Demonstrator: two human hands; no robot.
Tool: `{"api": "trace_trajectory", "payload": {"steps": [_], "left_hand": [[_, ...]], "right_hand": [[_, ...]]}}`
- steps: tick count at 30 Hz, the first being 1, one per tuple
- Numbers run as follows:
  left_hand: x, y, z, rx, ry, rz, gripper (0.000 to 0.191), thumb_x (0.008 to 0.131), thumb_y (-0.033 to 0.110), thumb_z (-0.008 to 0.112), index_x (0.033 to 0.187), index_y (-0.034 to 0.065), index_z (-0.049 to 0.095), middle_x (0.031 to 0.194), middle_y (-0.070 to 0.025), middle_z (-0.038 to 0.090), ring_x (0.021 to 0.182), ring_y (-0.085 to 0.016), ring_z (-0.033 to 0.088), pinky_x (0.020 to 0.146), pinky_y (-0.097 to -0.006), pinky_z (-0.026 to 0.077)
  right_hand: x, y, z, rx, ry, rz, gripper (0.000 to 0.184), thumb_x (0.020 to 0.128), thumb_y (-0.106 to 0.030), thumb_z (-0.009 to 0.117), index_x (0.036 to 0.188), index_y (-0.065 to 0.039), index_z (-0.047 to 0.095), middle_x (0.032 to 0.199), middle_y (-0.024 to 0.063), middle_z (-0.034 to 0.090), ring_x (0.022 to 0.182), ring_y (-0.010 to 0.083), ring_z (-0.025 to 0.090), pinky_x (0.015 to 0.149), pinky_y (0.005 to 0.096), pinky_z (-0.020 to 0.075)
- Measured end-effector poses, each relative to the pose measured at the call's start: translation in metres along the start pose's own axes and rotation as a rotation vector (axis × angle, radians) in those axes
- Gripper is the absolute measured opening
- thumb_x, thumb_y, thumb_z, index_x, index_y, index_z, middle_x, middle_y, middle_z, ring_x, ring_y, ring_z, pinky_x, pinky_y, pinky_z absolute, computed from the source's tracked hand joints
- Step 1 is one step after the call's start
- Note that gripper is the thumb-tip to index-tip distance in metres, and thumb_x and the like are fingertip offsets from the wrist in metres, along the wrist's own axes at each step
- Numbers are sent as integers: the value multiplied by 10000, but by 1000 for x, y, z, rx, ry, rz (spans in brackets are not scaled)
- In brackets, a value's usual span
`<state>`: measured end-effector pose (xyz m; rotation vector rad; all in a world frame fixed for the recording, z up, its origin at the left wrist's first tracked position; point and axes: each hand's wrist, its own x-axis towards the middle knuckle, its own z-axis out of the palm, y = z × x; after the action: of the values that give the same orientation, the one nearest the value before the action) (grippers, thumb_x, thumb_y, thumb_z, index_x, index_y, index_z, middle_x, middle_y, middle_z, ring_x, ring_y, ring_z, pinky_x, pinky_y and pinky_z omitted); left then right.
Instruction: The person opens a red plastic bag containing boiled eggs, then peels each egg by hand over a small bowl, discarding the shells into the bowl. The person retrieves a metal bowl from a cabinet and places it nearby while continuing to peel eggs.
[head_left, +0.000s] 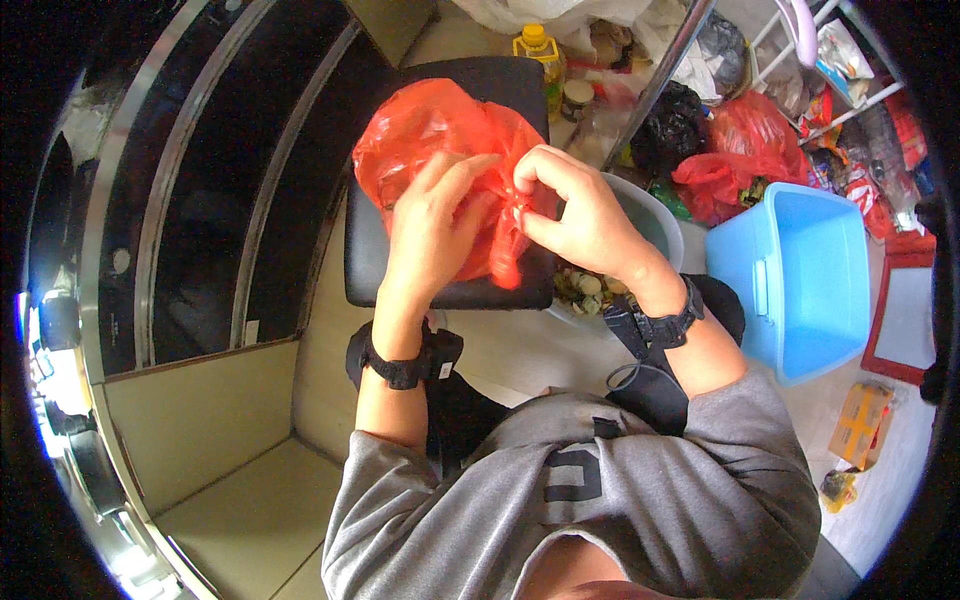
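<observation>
A bulging red plastic bag (420, 120) rests on a black padded seat (367, 274) in front of me. Its neck is gathered into a twisted knot, with a loose end hanging towards me. My left hand (435, 221) grips the bag beside the knot, its fingertips partly hidden in the folds. From the other side, my right hand (581, 210) pinches the knotted plastic between thumb and curled index finger. What the bag contains cannot be seen. Both wrists wear black straps.
Right of the seat stands a pale tub (671, 217) behind vegetable scraps (589, 291). A light blue plastic bin (739, 262) is farther right. Behind are a yellow-capped oil bottle (534, 45), a metal pole (660, 75) and another red bag (757, 135). A dark glossy panel (202, 187) borders the left.
</observation>
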<state>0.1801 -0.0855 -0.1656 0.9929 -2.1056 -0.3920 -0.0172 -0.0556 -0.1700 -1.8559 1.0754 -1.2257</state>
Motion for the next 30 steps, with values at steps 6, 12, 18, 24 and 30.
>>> {"api": "trace_trajectory", "payload": {"steps": [6, 12, 18, 24, 30], "left_hand": [[5, -13, -12, 149, 321, -154, 144, 801, -30, 660, 933, 27, 662, 850, -118, 605, 749, -270, 615, 661, -323, 484], [7, -32, -33, 50, 603, -218, 37, 891, 14, 654, 888, -9, 625, 786, -8, 583, 694, -74, 493, 641, -227, 428], [8, -30, -46, 73, 625, -395, 22, 888, 13, 635, 904, 0, 631, 795, -46, 570, 677, -112, 519, 612, -249, 429], [26, 24, -40, 514, 388, 105, 416, 746, 5, 635, 1138, 140, 677, 1126, -65, 625, 1199, -292, 501, 1052, -445, 345], [43, 24, -26, 436, 117, 231, 97, 791, 147, 726, 878, 115, 698, 812, -26, 633, 838, -228, 604, 1014, -417, 365]], "right_hand": [[7, -3, -9, -224, 88, 9, 184, 775, -34, 650, 843, -33, 479, 761, 141, 581, 706, 321, 610, 634, 391, 481], [8, -3, -20, -324, 165, 65, 202, 776, -29, 624, 929, -59, 496, 708, 155, 589, 677, 345, 639, 596, 425, 482], [9, 2, -18, -299, 228, 107, 226, 780, -60, 623, 989, -83, 542, 731, 142, 643, 633, 352, 629, 568, 424, 492], [15, 6, -18, -494, 290, -112, 166, 809, -131, 665, 947, -93, 582, 781, 110, 612, 669, 359, 636, 568, 450, 497], [15, 14, -15, -472, 267, 4, 202, 914, -194, 624, 781, -48, 583, 769, 130, 579, 725, 383, 610, 605, 451, 487]]}}
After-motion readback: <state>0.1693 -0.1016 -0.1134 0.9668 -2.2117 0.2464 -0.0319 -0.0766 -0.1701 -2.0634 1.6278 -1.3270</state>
